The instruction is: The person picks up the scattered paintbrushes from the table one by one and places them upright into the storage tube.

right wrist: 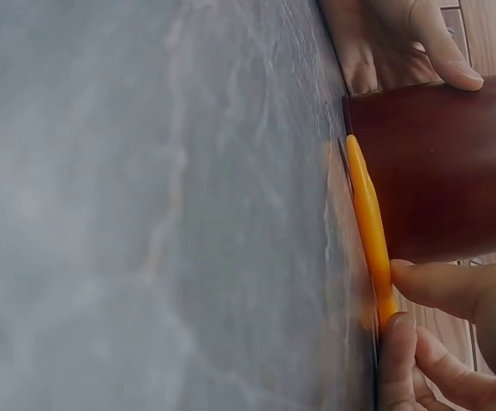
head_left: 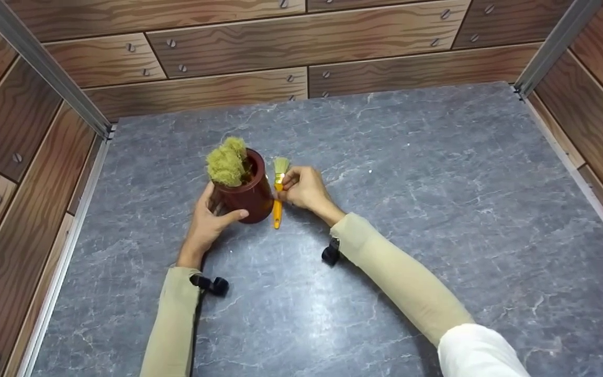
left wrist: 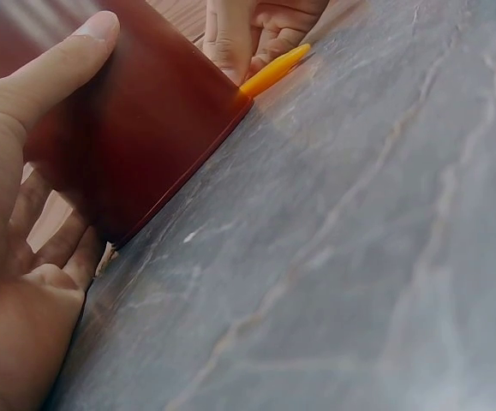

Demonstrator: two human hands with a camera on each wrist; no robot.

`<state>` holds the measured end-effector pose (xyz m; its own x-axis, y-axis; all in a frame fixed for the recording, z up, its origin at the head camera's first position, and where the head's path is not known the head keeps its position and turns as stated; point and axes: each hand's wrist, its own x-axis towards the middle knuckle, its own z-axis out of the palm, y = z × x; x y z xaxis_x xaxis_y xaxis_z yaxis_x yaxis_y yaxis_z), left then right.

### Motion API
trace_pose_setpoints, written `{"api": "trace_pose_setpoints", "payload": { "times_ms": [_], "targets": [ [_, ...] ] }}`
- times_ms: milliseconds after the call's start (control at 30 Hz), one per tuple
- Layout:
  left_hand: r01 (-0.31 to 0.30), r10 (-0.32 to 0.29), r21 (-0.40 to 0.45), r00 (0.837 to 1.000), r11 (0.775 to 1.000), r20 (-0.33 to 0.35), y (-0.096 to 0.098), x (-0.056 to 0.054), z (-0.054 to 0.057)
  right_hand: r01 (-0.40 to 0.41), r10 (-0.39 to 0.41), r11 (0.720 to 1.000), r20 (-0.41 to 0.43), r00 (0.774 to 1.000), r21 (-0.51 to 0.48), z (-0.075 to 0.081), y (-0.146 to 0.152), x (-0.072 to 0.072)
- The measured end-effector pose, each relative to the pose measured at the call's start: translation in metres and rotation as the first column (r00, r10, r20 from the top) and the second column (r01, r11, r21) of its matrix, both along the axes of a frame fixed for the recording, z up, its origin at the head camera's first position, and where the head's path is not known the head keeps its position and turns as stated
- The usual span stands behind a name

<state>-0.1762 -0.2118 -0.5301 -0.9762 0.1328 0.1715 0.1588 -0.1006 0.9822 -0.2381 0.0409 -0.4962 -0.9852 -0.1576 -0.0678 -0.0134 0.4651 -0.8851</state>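
A dark red-brown cylindrical pot (head_left: 244, 201) stands on the grey table, with a fuzzy yellow-green tuft (head_left: 226, 162) rising from the left part of its mouth. My left hand (head_left: 204, 222) grips the pot low down, thumb across its front and fingers round its left side. Just right of the pot lies a paintbrush with a yellow handle (head_left: 277, 214) and pale bristles (head_left: 281, 165) pointing away from me. Thumb and fingers of my right hand (head_left: 304, 188) pinch the brush's handle, which runs close along the tabletop in the right wrist view.
The grey marbled tabletop (head_left: 437, 209) spreads around both hands. Wood-patterned panels (head_left: 301, 42) wall in the back and both sides, joined by metal corner posts (head_left: 45, 68). A small black wrist camera (head_left: 220, 286) sits on the left sleeve, another (head_left: 331, 253) on the right.
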Motion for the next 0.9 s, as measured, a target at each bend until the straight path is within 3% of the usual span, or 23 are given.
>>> {"api": "trace_pose_setpoints", "payload": {
  "times_ms": [300, 667, 900],
  "targets": [
    [-0.017, 0.017, 0.035, 1.000, 0.999, 0.004, 0.0020, -0.0001, 0.0000, 0.021, -0.021, 1.000, 0.012, 1.000, -0.020, 0.0031, 0.0057, 0.0018],
    [-0.021, 0.021, -0.017, 1.000, 1.000, 0.008, 0.0005, 0.0004, -0.0009, 0.025, -0.025, 1.000, 0.016, 1.000, 0.008, 0.0039, 0.0059, 0.0063],
    [-0.026, 0.026, -0.013, 1.000, 1.000, -0.001, 0.0007, -0.0006, -0.0010, 0.038, -0.037, 0.996, -0.007, 0.999, 0.083, 0.0063, 0.0056, 0.0069]
  ]
}}
